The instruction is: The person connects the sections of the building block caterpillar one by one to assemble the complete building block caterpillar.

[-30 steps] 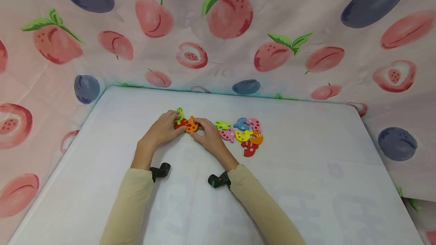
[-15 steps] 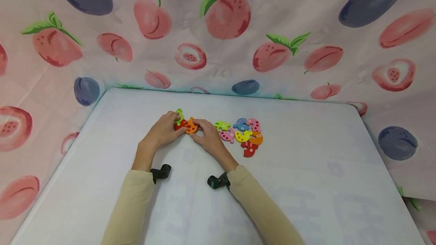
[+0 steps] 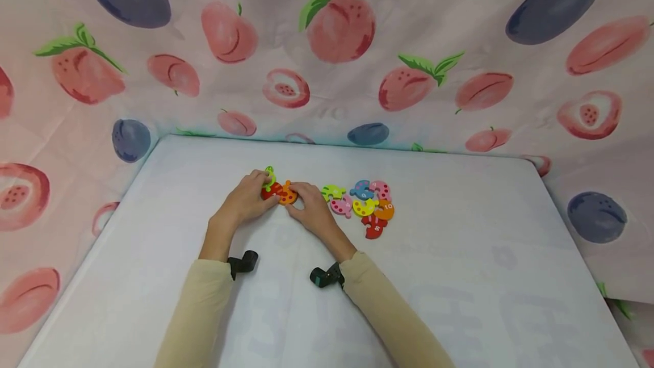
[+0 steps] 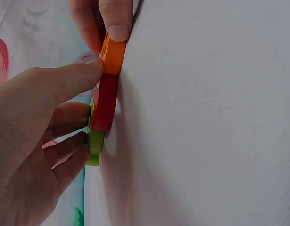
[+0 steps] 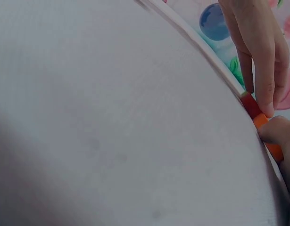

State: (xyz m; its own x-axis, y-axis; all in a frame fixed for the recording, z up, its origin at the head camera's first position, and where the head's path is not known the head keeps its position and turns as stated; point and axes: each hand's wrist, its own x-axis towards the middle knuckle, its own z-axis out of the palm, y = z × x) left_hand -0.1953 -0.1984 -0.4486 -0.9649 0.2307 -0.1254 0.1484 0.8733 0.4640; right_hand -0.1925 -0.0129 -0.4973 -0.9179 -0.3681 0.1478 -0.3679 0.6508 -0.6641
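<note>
My left hand (image 3: 246,197) holds the red puzzle piece (image 3: 271,191), its thumb reaching to the seam with the orange puzzle piece (image 3: 289,194). Its fingers lie on the light-green puzzle piece (image 3: 271,175), which adjoins the red one at the back. From the other side my right hand (image 3: 315,209) pinches the orange piece between thumb and fingers. In the left wrist view the orange, red (image 4: 107,101) and green (image 4: 95,146) pieces form a row low on the white surface. The right wrist view catches the orange piece (image 5: 275,151) under the thumb; much of it is hidden.
Right of my hands lies a cluster of number pieces: green (image 3: 333,192), pink (image 3: 341,205), blue (image 3: 361,189), yellow (image 3: 365,207), an orange one marked 10 (image 3: 385,209) and a red one marked 8 (image 3: 374,227). A fruit-print cloth (image 3: 337,90) hangs behind the white table (image 3: 460,231).
The whole head view has shifted slightly downward in frame. Both hands keep nearly the same place on the joined pieces, and the cluster at the right stays put.
</note>
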